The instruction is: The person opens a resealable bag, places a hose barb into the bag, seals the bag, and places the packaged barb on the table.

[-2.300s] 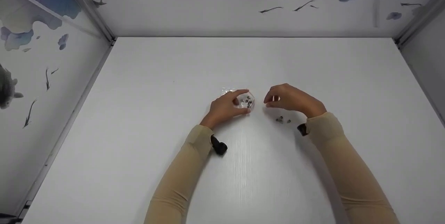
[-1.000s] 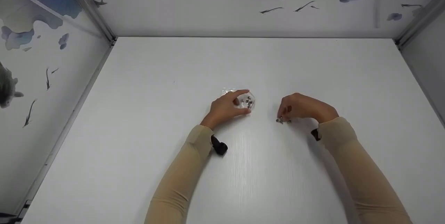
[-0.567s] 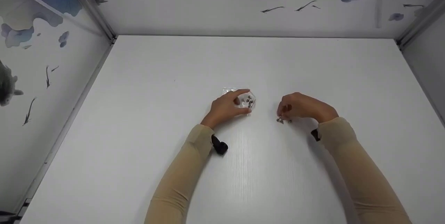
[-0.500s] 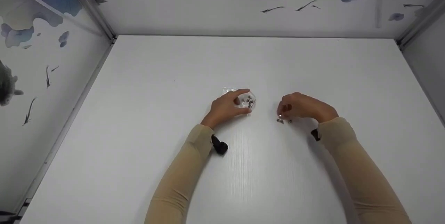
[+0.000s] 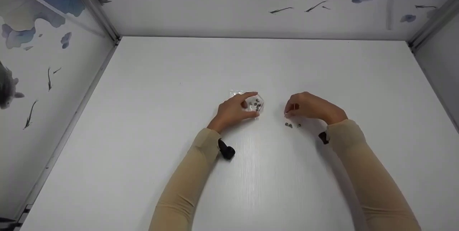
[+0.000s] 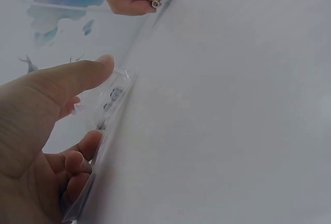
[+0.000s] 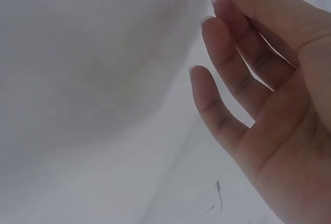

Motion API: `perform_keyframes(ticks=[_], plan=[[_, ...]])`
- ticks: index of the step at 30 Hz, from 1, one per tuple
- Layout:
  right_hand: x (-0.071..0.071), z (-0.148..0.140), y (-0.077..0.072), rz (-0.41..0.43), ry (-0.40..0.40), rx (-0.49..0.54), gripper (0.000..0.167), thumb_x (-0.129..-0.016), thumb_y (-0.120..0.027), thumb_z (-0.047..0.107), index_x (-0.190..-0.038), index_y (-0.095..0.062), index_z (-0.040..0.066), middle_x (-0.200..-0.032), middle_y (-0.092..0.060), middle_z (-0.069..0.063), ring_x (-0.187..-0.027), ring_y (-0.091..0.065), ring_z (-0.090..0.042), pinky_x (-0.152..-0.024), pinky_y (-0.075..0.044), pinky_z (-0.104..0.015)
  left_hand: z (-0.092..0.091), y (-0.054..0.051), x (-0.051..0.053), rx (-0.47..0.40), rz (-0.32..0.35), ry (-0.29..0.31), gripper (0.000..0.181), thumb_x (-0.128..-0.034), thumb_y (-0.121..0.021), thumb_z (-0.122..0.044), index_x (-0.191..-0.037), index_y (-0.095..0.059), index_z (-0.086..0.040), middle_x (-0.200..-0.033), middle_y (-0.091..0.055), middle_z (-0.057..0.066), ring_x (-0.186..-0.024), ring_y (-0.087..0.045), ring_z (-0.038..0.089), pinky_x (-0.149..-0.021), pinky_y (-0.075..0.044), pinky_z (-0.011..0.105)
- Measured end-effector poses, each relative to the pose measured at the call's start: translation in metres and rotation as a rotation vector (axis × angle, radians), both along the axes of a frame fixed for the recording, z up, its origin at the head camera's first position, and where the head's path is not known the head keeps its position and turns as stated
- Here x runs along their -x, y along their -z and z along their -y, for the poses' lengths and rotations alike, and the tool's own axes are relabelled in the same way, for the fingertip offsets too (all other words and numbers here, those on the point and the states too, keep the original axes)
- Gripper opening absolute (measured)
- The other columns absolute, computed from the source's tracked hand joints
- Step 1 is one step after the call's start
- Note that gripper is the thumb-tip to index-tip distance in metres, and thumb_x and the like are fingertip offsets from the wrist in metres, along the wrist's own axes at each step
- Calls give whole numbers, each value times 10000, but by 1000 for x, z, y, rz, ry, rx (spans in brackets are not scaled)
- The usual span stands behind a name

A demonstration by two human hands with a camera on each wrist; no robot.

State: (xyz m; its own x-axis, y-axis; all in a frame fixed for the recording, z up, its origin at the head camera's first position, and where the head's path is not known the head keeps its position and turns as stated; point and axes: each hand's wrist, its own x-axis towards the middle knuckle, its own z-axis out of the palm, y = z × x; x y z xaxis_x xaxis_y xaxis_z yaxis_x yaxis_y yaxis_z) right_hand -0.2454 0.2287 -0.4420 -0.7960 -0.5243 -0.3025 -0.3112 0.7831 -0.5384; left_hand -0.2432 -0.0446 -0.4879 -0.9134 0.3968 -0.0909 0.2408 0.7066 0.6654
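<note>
My left hand (image 5: 231, 112) holds a clear plastic container (image 5: 262, 101), thumb on one side and fingers on the other. Several small dark-and-silver metal pieces (image 5: 257, 105) lie inside it. To the right, my right hand (image 5: 308, 107) is raised slightly off the table. In the left wrist view its thumb and finger pinch a small round metal piece (image 6: 155, 4) with a dark centre. Just below that hand, a few similar loose pieces (image 5: 288, 125) lie on the white table. The right wrist view shows the palm and curved fingers, but the pinched piece is out of sight.
Crinkled clear plastic (image 5: 235, 93) shows behind the left hand. A white table (image 5: 179, 173) spreads around both hands, with fish-patterned panels (image 5: 215, 12) along its back and left sides. A black wrist camera (image 5: 226, 150) sticks out beside the left sleeve.
My right hand went from beside the container down to the loose pieces, pinched one, and has now lifted slightly off the table with it. The left hand keeps its place on the container.
</note>
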Motion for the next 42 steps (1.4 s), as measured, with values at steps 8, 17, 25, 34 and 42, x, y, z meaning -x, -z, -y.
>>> perform_keyframes(ticks=[8, 17, 25, 34, 42], plan=[[3, 11, -8, -95, -46, 24, 153, -881, -687, 90, -1028, -725, 67, -991, -683, -68, -894, -601, -204, -824, -506, -377, -1, 0, 0, 3, 2, -6, 672, -814, -711, -515, -1417, -432, -419, -999, -586, -39, -867, -540, 131, -800, -421, 376], [7, 27, -16, -177, -69, 69, 162, -876, -693, 88, -1033, -720, 60, -993, -675, -81, -887, -605, -218, -794, -510, -377, -1, 0, 1, 11, -11, -6, 668, -813, -710, -519, -1413, -431, -430, -989, -587, -48, -870, -548, 124, -793, -424, 373], [9, 44, -19, -209, -52, 100, 169, -896, -676, 113, -1046, -716, 47, -996, -678, -92, -854, -607, -211, -751, -498, -355, -1, -2, -1, 6, -1, -10, 658, -815, -709, -514, -1408, -438, -431, -985, -588, -50, -876, -550, 117, -802, -428, 379], [13, 60, -16, -201, -15, 71, 193, -919, -654, 156, -1071, -718, 58, -995, -672, -83, -862, -600, -208, -760, -493, -357, -1, -1, 0, 15, -8, -5, 669, -811, -712, -517, -1413, -436, -421, -978, -588, -53, -859, -540, 107, -769, -408, 351], [13, 66, -13, -206, -21, 69, 214, -920, -651, 152, -1091, -716, 42, -1025, -678, -97, -870, -604, -218, -768, -496, -379, 0, -1, 0, -4, -9, -6, 673, -808, -722, -504, -1413, -443, -410, -972, -596, -49, -862, -549, 110, -768, -420, 360]])
